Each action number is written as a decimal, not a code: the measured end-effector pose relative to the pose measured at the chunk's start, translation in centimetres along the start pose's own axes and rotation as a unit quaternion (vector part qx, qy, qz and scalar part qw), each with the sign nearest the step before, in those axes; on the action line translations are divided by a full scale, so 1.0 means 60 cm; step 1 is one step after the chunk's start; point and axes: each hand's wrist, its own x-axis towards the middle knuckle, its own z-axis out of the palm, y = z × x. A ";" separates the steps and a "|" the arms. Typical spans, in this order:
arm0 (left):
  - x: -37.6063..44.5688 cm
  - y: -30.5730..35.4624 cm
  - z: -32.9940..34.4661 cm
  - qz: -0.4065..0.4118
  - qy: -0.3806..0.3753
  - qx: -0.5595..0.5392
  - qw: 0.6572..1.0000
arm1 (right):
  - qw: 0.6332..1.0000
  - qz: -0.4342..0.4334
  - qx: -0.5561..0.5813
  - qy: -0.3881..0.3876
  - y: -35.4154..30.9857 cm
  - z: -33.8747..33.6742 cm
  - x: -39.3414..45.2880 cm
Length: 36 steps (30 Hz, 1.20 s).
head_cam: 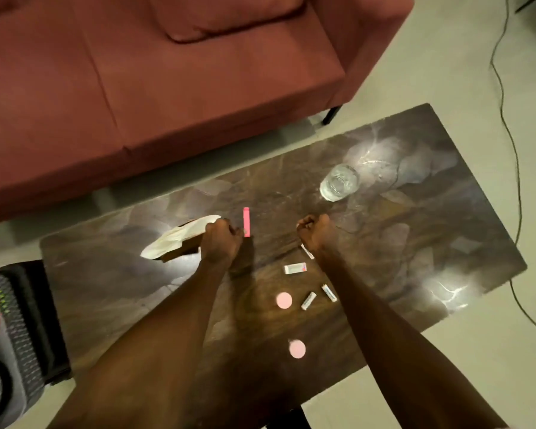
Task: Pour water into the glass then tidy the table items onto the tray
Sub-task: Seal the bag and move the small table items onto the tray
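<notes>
Here the glass [339,182] stands beyond both curled hands, left hand [222,239] gripping a tray [180,239].

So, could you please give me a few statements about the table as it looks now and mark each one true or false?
1. The glass stands upright on the table. True.
2. Two round pink discs lie on the table. True.
3. The left hand rests flat with its fingers straight. False: its fingers are curled, beside a tilted dark thing with a white cloth draped on it.
4. The pink stick lies inside the glass. False: it lies on the table, apart from the glass.
5. The right hand holds the glass. False: it is a curled fist well short of the glass.
</notes>
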 end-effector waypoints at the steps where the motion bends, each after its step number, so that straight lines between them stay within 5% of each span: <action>1: 0.008 0.010 0.013 -0.004 0.006 0.001 1.000 | 1.000 0.007 0.000 0.000 0.024 -0.010 0.010; 10: 0.060 0.036 0.084 -0.058 0.044 0.069 0.995 | 0.996 0.068 0.048 0.031 0.157 -0.052 0.041; 21: 0.056 0.036 0.102 -0.045 0.043 0.087 0.994 | 0.994 0.060 0.072 0.048 0.156 -0.015 0.032; 28: 0.026 0.025 0.061 -0.024 0.049 0.041 0.998 | 0.996 -0.019 0.082 0.024 0.062 0.032 0.007; 36: -0.012 -0.024 -0.102 0.019 0.128 -0.040 0.991 | 0.983 -0.152 0.096 -0.025 -0.173 0.126 -0.073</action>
